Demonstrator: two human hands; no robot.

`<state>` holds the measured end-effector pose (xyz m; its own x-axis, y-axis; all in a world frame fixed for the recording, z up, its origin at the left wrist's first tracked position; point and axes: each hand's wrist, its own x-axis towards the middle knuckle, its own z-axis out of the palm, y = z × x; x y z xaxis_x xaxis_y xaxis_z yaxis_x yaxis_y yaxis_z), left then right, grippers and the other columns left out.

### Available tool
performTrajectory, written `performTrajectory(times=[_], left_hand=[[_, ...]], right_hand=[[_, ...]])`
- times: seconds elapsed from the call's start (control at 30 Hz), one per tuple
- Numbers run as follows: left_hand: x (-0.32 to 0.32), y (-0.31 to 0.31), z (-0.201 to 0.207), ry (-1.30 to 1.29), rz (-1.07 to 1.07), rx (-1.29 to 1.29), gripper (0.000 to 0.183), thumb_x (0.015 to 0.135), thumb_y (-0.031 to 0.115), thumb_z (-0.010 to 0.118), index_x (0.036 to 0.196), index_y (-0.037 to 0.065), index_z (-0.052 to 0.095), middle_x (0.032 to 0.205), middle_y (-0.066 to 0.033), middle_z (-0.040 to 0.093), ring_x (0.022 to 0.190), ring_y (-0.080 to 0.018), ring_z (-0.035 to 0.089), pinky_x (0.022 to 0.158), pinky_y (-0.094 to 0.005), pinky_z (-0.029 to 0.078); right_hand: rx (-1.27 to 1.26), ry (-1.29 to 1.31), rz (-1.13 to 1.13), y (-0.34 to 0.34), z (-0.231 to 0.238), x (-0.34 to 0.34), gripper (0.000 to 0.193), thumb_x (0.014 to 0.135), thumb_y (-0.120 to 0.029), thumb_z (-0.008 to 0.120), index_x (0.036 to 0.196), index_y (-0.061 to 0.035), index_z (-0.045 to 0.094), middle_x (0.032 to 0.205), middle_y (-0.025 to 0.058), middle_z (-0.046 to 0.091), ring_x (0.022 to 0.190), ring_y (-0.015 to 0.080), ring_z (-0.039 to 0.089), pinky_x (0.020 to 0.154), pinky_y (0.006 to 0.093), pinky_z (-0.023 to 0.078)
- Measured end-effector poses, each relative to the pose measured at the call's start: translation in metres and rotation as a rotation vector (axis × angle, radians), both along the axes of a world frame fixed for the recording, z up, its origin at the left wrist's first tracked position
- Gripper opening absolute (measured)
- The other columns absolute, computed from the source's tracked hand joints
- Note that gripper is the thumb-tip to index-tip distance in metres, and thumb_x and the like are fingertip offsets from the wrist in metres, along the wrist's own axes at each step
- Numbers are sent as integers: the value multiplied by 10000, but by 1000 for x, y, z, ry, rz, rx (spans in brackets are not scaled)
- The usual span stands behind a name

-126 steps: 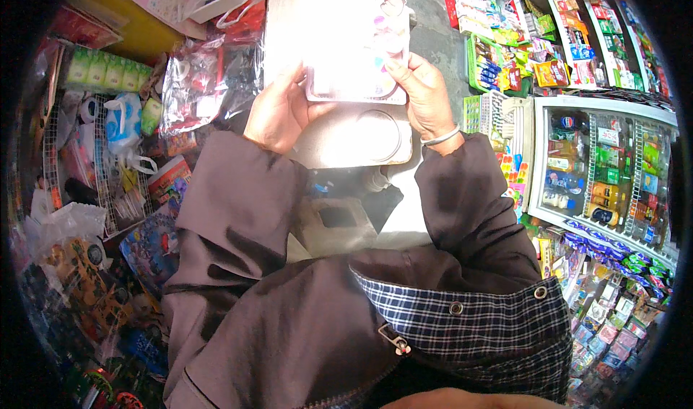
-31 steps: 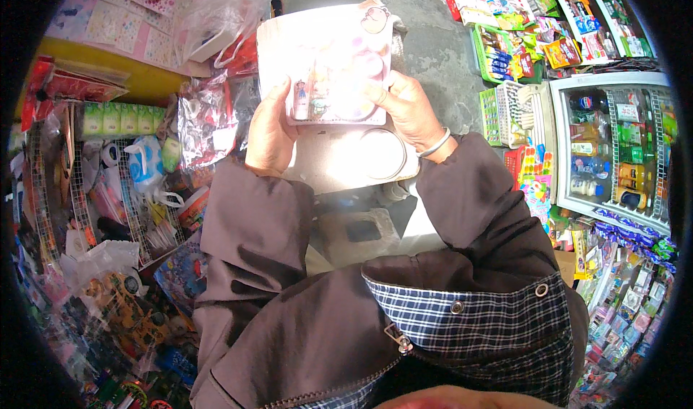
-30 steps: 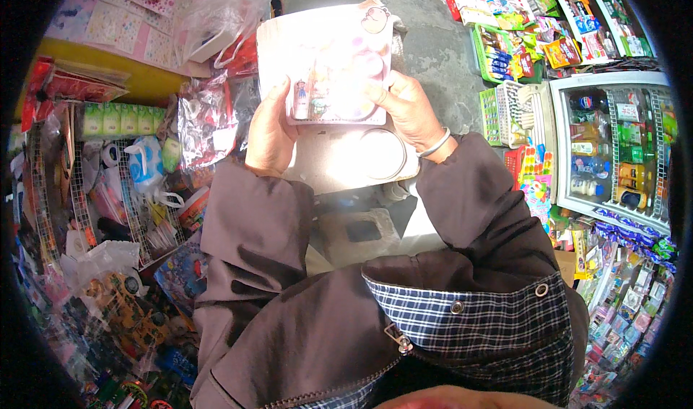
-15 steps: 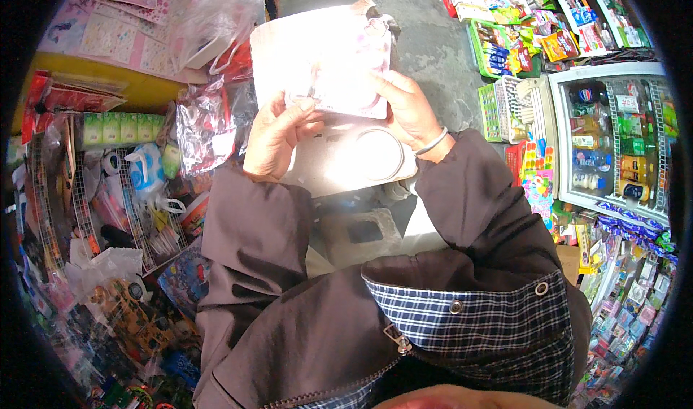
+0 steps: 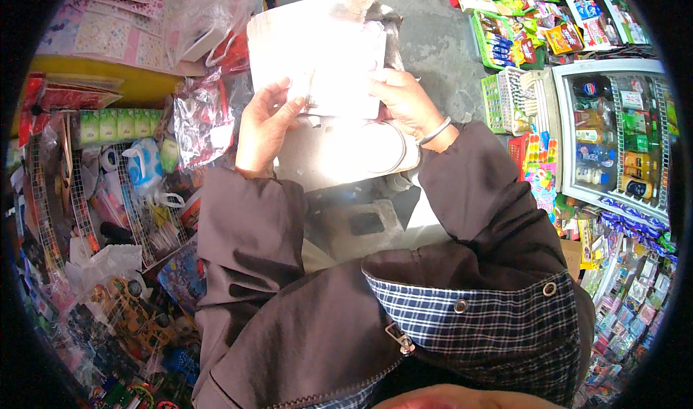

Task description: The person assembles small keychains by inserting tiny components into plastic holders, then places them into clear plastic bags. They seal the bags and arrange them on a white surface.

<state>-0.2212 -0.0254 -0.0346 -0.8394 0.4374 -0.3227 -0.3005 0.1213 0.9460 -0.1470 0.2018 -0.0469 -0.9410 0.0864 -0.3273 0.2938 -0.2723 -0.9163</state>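
Observation:
Between my two hands is a flat, pale rectangular packet or sheet [image 5: 343,84], so washed out by sunlight that its kind cannot be made out. My left hand [image 5: 266,126] pinches its near left corner between thumb and fingers. On the right edge, my right hand [image 5: 410,104] grips it with the thumb on top. A bright board-like surface with a torn brown corner [image 5: 359,2] lies beneath and beyond it. Close below my right hand, a round, pale, rimmed object [image 5: 390,149] rests on a white surface [image 5: 317,165].
At left hang wire racks [image 5: 85,214] of packaged goods, with clear plastic bags [image 5: 216,19] above. To the right are snack boxes [image 5: 498,44], a white basket [image 5: 516,100] and a glass-fronted drinks fridge [image 5: 621,131]. A grey plastic stool-like thing [image 5: 361,228] is below my hands.
The pale packet and my hands have shifted slightly, my left hand a little to the left. Glare now hides more of the packet's pinkish print. Both hands keep their grip.

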Motion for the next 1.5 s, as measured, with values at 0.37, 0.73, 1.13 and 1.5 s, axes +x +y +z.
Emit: performTrajectory(times=[0.37,0.73,1.13,1.5], left_hand=[[-1,-23,2,-35,76,-34,466,845,113,677,1257,-14,499,1059,-64,590,914,-124,596,706,-234,469],[9,-44,0,-9,15,-135,453,851,123,678,1243,-22,505,1059,-71,591,891,-108,585,697,-223,463],[15,-51,4,231,-111,-268,550,815,36,702,1298,-58,458,1197,-126,556,932,-149,585,828,-290,490],[11,-50,-10,274,-49,-328,595,753,9,734,1288,-36,478,1051,-95,572,833,-124,591,735,-258,511]], right_hand=[[283,-141,161,3,24,-10,304,909,-272,630,1018,12,615,789,36,631,580,77,594,473,186,455],[749,340,-63,20,-7,-42,301,912,-205,651,1164,-46,609,642,-80,429,549,4,368,472,182,308],[1090,758,164,-10,29,-23,667,636,-210,801,1240,-74,554,1189,106,566,1100,271,533,926,353,444],[1197,769,367,-38,23,-9,792,580,-343,819,1284,-138,522,1305,94,504,1220,314,446,1034,441,360]])
